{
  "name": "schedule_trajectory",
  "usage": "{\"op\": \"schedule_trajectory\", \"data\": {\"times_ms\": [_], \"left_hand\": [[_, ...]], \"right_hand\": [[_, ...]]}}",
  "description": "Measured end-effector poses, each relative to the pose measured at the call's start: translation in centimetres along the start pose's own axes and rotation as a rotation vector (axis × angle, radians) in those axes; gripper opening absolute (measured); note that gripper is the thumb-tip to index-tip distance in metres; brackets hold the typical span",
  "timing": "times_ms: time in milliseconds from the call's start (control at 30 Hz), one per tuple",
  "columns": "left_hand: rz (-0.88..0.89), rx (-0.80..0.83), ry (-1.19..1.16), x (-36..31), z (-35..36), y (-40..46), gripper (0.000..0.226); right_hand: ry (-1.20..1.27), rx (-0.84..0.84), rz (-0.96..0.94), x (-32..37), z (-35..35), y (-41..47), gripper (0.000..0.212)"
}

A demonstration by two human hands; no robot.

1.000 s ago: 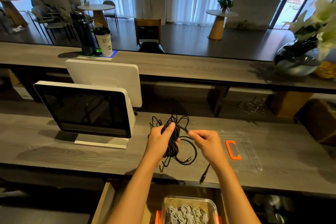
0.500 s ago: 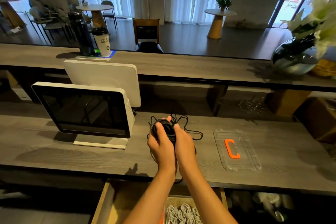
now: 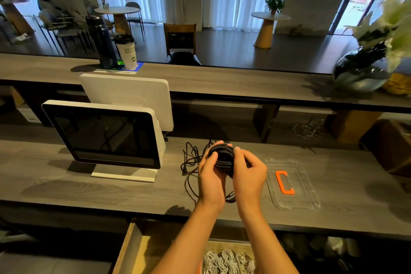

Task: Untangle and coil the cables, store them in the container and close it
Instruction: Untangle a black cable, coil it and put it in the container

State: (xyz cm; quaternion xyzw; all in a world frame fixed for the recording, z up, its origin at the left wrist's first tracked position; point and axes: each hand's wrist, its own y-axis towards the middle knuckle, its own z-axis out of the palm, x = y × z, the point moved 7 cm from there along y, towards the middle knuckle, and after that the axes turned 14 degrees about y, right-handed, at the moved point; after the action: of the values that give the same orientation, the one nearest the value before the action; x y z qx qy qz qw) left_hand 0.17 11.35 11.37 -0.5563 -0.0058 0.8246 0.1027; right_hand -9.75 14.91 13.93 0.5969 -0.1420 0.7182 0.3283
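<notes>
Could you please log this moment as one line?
both hands grip black cable coil | loose strands on counter | lid off

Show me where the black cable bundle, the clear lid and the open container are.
black cable bundle (image 3: pixel 222 157), head view, coiled middle.
clear lid (image 3: pixel 309 193), head view, bare plastic.
container (image 3: pixel 229 243), head view, far rim.

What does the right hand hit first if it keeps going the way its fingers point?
The right hand points forward-left; its fingers already curl on the black cable bundle, so that comes first. Beyond, probably the left hand; depth is unclear.
</notes>
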Motion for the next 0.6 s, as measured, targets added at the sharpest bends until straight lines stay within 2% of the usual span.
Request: {"op": "schedule_trajectory", "data": {"times_ms": [67, 133, 233, 300, 367, 500, 600], "left_hand": [[0.008, 0.01, 0.034, -0.5, -0.3, 0.2, 0.048], [0.011, 0.043, 0.151, -1.1, -0.8, 0.5, 0.055], [-0.03, 0.096, 0.395, -1.3, -0.5, 0.6, 0.051], [-0.001, 0.041, 0.581, -1.4, -0.2, 0.3, 0.042], [0.111, -0.086, 0.717, -2.0, -0.5, 0.1, 0.039], [0.13, -0.251, 0.632, -2.1, -2.1, -0.2, 0.04], [0.131, -0.333, 0.567, -2.8, -3.5, -0.1, 0.042]], "right_hand": [[-0.216, 0.04, -0.227, 1.3, -0.6, 0.4, 0.014], [-0.364, 0.109, -0.398, 1.8, -1.0, 0.5, 0.016], [-0.413, 0.193, -0.49, 1.7, -1.1, 0.4, 0.03], [-0.445, 0.179, -0.468, 1.7, -0.9, 0.3, 0.035], [-0.437, 0.179, -0.385, 1.6, -0.8, 0.3, 0.039], [-0.192, 0.348, -0.075, 1.4, 0.0, 0.4, 0.045], [-0.185, 0.515, 0.049, 1.2, 0.3, 0.9, 0.049]]}}
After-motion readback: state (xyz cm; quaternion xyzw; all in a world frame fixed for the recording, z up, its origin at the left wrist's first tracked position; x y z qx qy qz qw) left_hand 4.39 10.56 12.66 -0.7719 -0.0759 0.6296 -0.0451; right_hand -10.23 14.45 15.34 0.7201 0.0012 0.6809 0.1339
